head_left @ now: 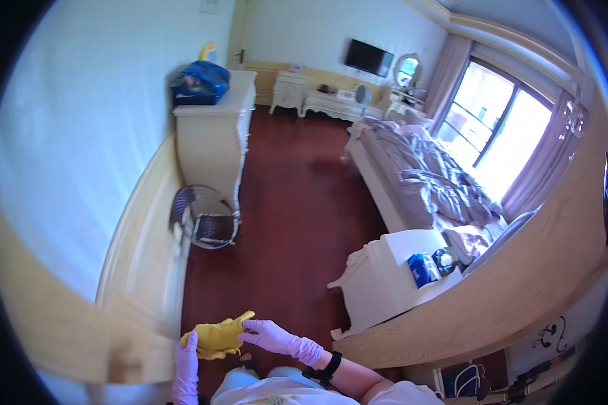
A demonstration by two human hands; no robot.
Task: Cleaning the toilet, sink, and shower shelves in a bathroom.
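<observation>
A crumpled yellow cloth [216, 339] stretches between my two hands, low in the view, in front of my body. My left hand [186, 352], in a light purple glove, grips its left end with the thumb on top. At the right end, my right hand [269, 335], gloved the same way, pinches the cloth near its raised corner. A dark band [324, 368] circles my right wrist. Under the cloth lies the dark red floor [284, 202].
A round basket [208, 217] stands by the left wall, next to a white dresser [213, 138] carrying a blue plastic bag [201, 82]. To the right are a white nightstand [378, 287] with a blue box [423, 269], and a bed with rumpled grey bedding [432, 169]. A curved wall [452, 324] edges the near right.
</observation>
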